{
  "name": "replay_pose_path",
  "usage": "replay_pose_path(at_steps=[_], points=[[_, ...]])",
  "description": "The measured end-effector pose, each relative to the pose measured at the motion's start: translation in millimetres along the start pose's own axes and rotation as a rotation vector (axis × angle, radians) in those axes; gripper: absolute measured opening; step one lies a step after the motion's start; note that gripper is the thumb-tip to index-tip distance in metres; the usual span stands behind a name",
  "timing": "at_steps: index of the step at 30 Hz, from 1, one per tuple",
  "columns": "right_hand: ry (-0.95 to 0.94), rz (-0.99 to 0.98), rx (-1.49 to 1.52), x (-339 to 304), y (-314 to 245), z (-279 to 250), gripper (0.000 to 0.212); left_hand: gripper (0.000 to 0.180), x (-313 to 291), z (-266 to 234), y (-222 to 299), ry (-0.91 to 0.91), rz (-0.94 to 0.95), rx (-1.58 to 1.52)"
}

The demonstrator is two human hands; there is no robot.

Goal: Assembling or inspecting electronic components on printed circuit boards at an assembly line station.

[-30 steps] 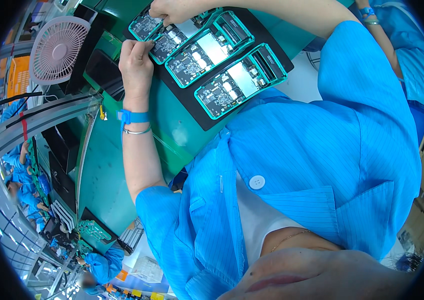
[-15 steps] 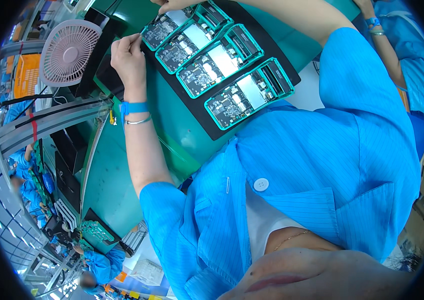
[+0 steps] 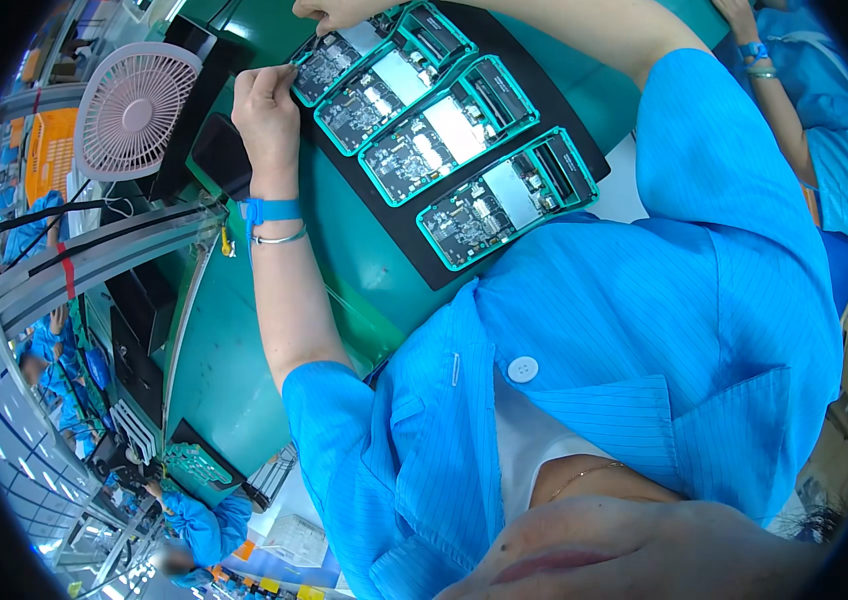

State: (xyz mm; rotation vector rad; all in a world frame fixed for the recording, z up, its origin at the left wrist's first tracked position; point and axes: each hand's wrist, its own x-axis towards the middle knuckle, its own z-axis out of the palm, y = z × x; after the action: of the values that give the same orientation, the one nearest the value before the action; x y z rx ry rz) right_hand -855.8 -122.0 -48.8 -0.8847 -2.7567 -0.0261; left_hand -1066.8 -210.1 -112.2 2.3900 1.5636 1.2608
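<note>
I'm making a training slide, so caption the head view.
Left hand and right hand at the farthest of four teal-framed circuit units on a black mat.

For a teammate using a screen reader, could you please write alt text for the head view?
A person's left hand and right hand are at the farthest of four teal-framed devices, circuit boards exposed, on a black mat over a green table. A pale pink fan stands left.

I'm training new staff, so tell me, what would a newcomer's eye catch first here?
Probably the bright blue jacket, filling the middle and right. Next, four open teal-framed devices lined up on a black mat at upper middle, with the left hand and right hand by the farthest. A pale pink fan stands out at upper left.
</note>
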Motion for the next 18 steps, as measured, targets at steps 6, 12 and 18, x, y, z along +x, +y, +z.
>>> replay_pose_path(at_steps=[6,12,18], points=[[-0.017,-0.033,0.009,1.8,0.4,1.6,0.02,0.008,-1.6,0.3,-1.7,-0.002,0.005,0.005],[-0.035,-0.021,-0.003,0.6,-0.5,2.3,0.02,0.008,-1.8,0.4,0.3,0.001,-0.002,0.016],[-0.012,-0.057,-0.047,0.6,-1.2,3.1,0.019,0.009,-2.7,1.7,-1.5,0.004,-0.011,0.013]])
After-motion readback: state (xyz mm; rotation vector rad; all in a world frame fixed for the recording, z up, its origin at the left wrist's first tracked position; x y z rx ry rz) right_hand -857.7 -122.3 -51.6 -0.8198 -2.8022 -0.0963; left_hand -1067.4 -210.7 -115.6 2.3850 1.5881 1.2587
